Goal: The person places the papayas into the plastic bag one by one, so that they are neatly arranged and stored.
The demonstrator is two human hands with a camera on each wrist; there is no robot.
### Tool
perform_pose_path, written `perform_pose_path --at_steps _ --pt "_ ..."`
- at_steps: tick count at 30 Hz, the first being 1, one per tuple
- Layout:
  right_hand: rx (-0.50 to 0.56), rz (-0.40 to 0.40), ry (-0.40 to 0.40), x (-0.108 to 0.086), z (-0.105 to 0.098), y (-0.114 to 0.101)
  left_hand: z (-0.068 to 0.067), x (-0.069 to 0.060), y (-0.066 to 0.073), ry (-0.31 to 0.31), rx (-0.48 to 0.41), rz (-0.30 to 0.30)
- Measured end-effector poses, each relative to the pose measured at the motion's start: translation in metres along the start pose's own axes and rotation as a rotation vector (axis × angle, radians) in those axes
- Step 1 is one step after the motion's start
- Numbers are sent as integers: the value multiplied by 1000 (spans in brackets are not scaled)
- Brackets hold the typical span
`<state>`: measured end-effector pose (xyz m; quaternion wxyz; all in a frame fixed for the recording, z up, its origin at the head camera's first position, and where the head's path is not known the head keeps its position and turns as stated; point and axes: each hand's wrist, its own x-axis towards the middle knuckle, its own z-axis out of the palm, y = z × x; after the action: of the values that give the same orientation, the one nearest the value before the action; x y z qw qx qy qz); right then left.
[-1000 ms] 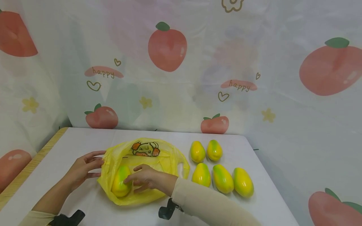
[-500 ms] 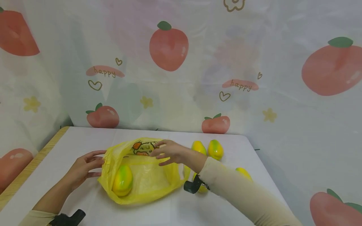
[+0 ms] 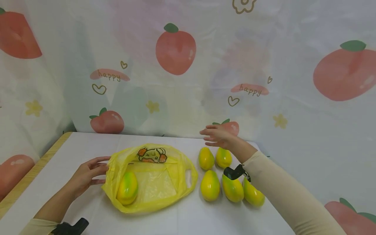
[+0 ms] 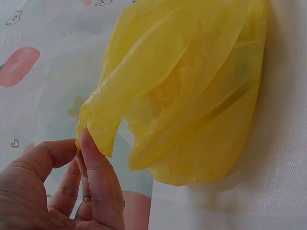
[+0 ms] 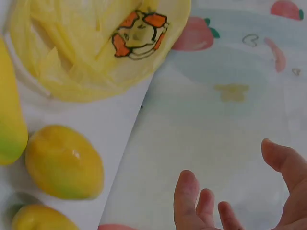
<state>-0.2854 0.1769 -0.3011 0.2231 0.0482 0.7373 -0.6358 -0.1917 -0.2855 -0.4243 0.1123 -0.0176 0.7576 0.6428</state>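
Observation:
A yellow plastic bag (image 3: 155, 176) lies on the table with its mouth spread, a cartoon face printed on its inner back side. Inside its left part rests one yellow-green mango (image 3: 127, 188). My left hand (image 3: 88, 174) pinches the bag's left edge between thumb and finger, as the left wrist view shows. Above the back row of loose mangoes, my right hand (image 3: 218, 136) hovers with spread fingers and nothing in them. Of these several mangoes, the front-left mango (image 3: 210, 186) shows whole, while the right wrist's camera and sleeve partly cover others.
The white tabletop (image 3: 188, 218) has a bare wooden strip (image 3: 35, 173) along its left side. Behind it hangs a printed fabric backdrop (image 3: 182, 98) with fruit and hearts. The loose mangoes stand close together right of the bag.
My right hand has let go of the mango inside the bag, come out of it, and moved up and right over the loose mangoes. My left hand has stayed at the bag's edge.

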Motion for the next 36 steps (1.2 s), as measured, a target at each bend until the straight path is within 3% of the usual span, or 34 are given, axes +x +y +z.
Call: perform_pose_path --at_steps 8,16,29,36 --pt "-50 75 116 6 -52 12 0 1 -1 0 -6 -8" --pt "48 135 218 8 -83 32 0 0 0 -3 -4 -7" --pt "-115 258 294 27 -95 66 1 1 -1 5 1 -10" --pt "-128 313 305 31 -97 79 1 2 -1 12 13 -10"
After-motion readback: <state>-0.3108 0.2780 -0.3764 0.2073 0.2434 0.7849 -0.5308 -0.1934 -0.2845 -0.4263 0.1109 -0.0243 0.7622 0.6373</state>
